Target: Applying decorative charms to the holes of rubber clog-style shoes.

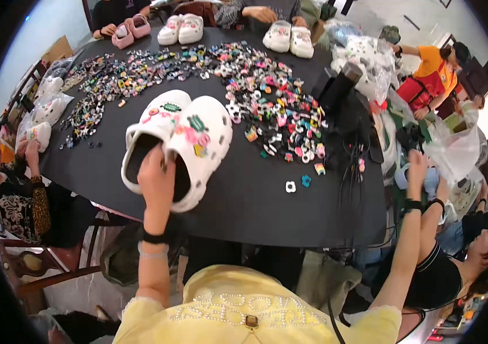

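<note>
A pair of white clogs [214, 123] is held by my left hand [157, 175] above the near left of the dark table [244, 212]. My fingers pinch the adjoining sides at the foot openings. Pink, green and yellow charms decorate the clog tops. My right hand [417, 169] is stretched out past the table's right edge, beside a clear plastic bag [455, 146] and some light blue shoes [430, 182]. Its fingers are small and partly hidden, so their grip is unclear. A white charm [291, 187] and a teal flower charm [306, 181] lie near the table's right side.
Heaps of colourful charms [272, 94] curve across the table. Across it, people sit by white clogs [181, 28], more white clogs [288, 39] and pink shoes [131, 31]. A black stand with cables [341, 86] stands at right. Co-workers sit left and right, with bagged shoes [364, 60] behind.
</note>
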The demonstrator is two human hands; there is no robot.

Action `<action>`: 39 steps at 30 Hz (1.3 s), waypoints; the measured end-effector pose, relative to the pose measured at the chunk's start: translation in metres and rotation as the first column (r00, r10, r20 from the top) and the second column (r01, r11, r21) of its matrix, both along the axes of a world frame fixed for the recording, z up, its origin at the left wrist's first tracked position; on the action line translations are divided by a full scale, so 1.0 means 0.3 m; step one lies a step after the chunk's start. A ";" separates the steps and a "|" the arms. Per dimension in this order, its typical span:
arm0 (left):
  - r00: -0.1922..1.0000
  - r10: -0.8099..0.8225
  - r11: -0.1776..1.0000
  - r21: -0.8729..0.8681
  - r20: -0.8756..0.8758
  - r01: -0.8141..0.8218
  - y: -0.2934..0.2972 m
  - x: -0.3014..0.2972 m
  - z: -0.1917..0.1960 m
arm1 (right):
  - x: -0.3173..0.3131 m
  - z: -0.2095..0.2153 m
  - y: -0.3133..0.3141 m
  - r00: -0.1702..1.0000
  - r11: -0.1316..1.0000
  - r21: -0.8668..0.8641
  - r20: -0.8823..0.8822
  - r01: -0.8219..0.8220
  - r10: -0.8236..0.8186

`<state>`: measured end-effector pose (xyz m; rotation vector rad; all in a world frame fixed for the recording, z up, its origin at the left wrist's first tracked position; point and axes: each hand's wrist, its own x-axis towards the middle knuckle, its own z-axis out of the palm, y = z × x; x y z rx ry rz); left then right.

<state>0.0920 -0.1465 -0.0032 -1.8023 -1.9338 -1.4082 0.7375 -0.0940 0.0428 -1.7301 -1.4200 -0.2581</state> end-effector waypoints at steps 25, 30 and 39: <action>0.996 0.090 0.983 -0.162 -0.009 -0.090 0.062 -0.006 -0.045 | -0.882 -0.239 -0.040 0.894 0.638 -0.692 -0.024 -0.338 0.448; 0.997 0.073 0.983 -0.170 -0.021 -0.076 0.065 0.001 -0.051 | -0.906 -0.302 0.084 0.901 0.622 -0.700 -0.071 -0.350 0.428; 0.996 0.083 0.989 -0.125 0.034 -0.078 0.081 0.002 -0.062 | -1.160 -0.336 0.474 0.905 0.827 -0.370 -0.204 -0.425 0.374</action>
